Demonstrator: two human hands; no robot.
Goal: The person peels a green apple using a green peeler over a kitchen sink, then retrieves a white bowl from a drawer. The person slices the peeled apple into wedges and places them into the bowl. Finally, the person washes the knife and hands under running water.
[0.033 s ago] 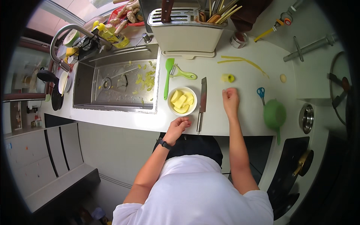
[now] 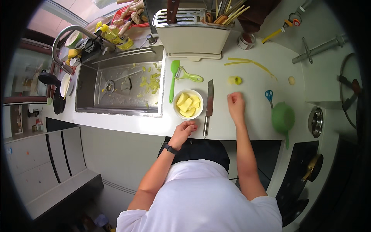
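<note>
At the counter's front edge, my left hand [image 2: 184, 132] rests with loosely curled fingers and no visible object in them. Just beyond it stands a white bowl [image 2: 176, 111] of peeled, pale yellow potato-like pieces [image 2: 186, 103]. A knife [image 2: 209, 101] with a metal handle lies right of the bowl, its blade pointing away from me. My right hand [image 2: 236, 103] is closed over the counter, nothing showing in it. A little beyond its fingers sits a small yellow-green roll [image 2: 234, 80], apart from the hand. Behind the bowl lie a green spatula [image 2: 172, 79] and a green peeler [image 2: 190, 76].
At left is a steel sink [image 2: 119, 108] with peelings scattered in it. A cream knife holder [image 2: 191, 40] stands at the back. Yellow strips [image 2: 255, 63], blue scissors [image 2: 269, 96], a green strainer-like utensil [image 2: 283, 118] and a steel bowl [image 2: 316, 121] are on the right.
My right hand has drawn slightly back toward me, away from the yellow-green roll. The left hand stays in place.
</note>
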